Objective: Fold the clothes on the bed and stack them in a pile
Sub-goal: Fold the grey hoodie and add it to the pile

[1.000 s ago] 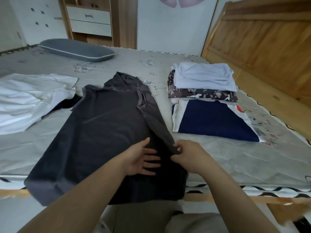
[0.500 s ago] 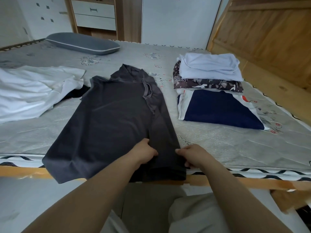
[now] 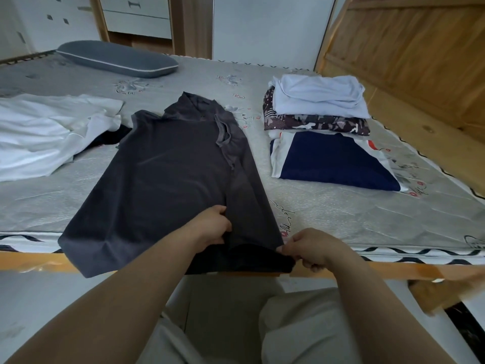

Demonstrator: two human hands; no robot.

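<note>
While both hands, left, right, pinch its hem, dark grey shirt lies lengthwise, collar pointing away.

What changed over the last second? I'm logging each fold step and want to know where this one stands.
The left hand went from lying flat on the dark grey shirt to gripping its folded flap near the hem. The right hand slid toward the bed's near edge and now pinches the hem corner; the flap lies straighter. The folded pile, white garment and pillow lie as before.
</note>
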